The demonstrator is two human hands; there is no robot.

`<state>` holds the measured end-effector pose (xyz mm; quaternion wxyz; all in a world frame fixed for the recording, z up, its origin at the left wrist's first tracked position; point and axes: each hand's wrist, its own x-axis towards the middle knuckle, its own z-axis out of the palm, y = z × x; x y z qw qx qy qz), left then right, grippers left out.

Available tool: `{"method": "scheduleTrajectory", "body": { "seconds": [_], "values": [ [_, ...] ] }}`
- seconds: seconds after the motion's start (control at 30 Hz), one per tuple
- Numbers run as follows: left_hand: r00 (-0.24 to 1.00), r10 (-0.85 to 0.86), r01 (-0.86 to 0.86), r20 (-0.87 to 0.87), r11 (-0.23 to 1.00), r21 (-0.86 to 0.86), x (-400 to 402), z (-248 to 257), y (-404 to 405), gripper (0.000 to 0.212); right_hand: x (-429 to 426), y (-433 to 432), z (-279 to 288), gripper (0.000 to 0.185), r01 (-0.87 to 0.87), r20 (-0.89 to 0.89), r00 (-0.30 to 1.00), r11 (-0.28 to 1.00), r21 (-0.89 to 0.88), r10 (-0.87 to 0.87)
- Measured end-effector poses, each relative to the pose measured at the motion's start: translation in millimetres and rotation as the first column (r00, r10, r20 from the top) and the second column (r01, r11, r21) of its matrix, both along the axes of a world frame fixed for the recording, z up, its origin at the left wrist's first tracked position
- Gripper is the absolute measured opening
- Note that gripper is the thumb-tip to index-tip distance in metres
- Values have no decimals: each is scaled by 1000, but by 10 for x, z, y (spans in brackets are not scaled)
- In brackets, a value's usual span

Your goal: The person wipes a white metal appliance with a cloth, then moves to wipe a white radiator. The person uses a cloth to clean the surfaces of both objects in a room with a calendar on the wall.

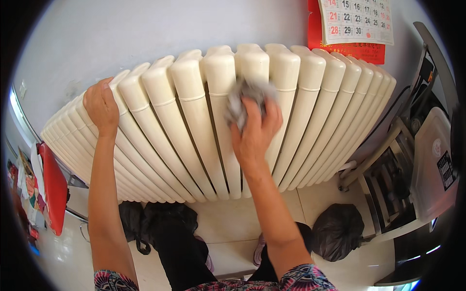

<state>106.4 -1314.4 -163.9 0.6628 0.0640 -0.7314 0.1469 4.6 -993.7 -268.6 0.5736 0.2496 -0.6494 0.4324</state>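
Note:
A cream-coloured column radiator (189, 120) spans the view along the wall. My right hand (256, 125) grips a crumpled grey cloth (238, 103) against the front of the middle columns, just below their rounded tops. The cloth is blurred, and it hides part of the columns behind it. Farther left, my left hand (102, 105) rests over the top edge of the radiator, its fingers curled across the columns. No cloth or tool shows in that hand; its fingertips are partly out of sight.
A paper calendar (358, 22) hangs above the radiator's right end. On the floor lie black plastic bags (338, 231). To the right stands a metal-framed rack (393, 174) beside a translucent plastic lid (431, 163). A red seat (54, 189) is at the left.

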Motion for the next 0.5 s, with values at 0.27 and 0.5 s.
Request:
{"method": "scheduleTrajectory", "body": {
  "seconds": [0.27,0.5],
  "values": [
    [999,-40,40,-30,999,3,59,28,39,31,543,-115,-3641,49,36,782,605,976,-215,150],
    [997,-44,41,-59,998,-39,20,20,8,29,483,-130,-3220,46,123,698,708,954,-273,108]
  ]
}}
